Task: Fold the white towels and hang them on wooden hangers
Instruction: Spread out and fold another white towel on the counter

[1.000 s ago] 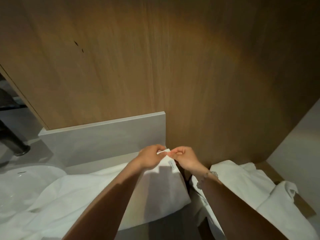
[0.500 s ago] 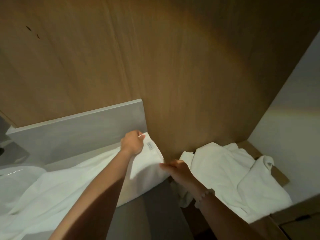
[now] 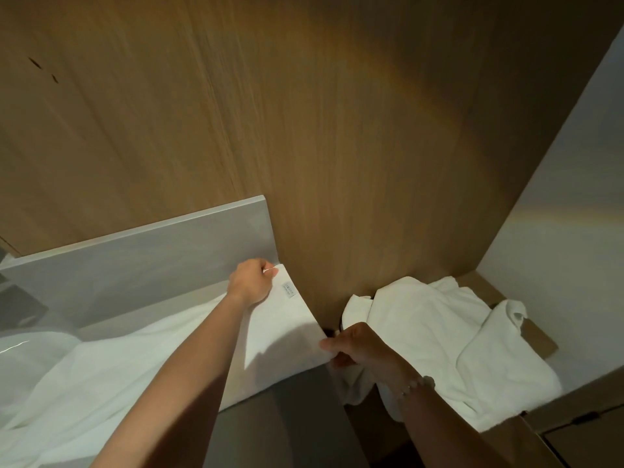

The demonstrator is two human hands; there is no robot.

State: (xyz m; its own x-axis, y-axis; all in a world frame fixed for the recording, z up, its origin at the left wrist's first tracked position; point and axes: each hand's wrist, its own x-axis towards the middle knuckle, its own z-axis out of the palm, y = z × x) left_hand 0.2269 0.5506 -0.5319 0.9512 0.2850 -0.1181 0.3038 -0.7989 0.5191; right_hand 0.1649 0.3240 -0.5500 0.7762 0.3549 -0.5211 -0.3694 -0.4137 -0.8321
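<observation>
A white towel lies spread over the grey counter, its right end folded over, with a small label near the top corner. My left hand grips that top corner at the counter's back. My right hand pinches the towel's right edge lower down, by the counter's end. A heap of crumpled white towels lies on the lower wooden shelf to the right. No wooden hanger is in view.
A grey backsplash stands behind the counter. A tall wooden panel fills the back. A white wall closes the right side. A white basin sits at far left. A wooden drawer front lies at lower right.
My hands, together at the towel's top corner a second ago, have parted: the right hand slid down along the right edge while the left kept the corner. The view has shifted right.
</observation>
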